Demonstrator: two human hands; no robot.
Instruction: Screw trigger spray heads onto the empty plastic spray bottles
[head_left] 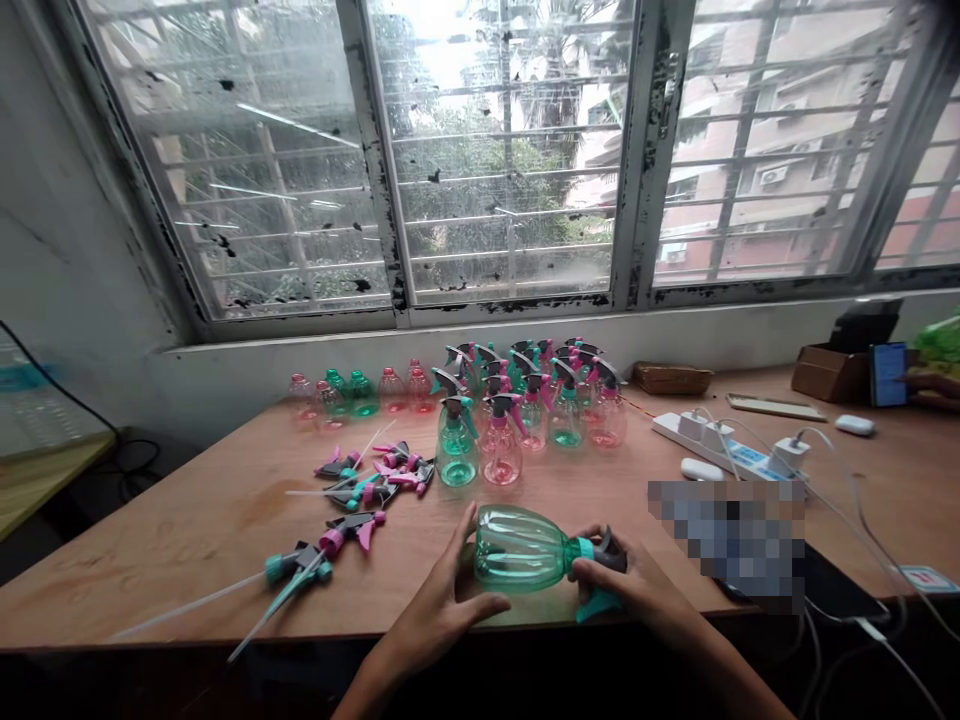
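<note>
A clear green spray bottle (519, 548) lies on its side near the front edge of the wooden table (187, 520). My left hand (439, 600) cups the bottle's base, thumb under it and fingers along its side. My right hand (630, 585) is closed round the grey and teal trigger head (604, 570) at the bottle's neck.
Loose trigger heads with long dip tubes (352, 510) lie at the left. Bottles without heads (360, 393) stand at the back, assembled bottles (525, 400) in the middle. A power strip with chargers (720, 445), phones and a cardboard box (829, 372) sit at the right, where another person's hand (934, 385) shows.
</note>
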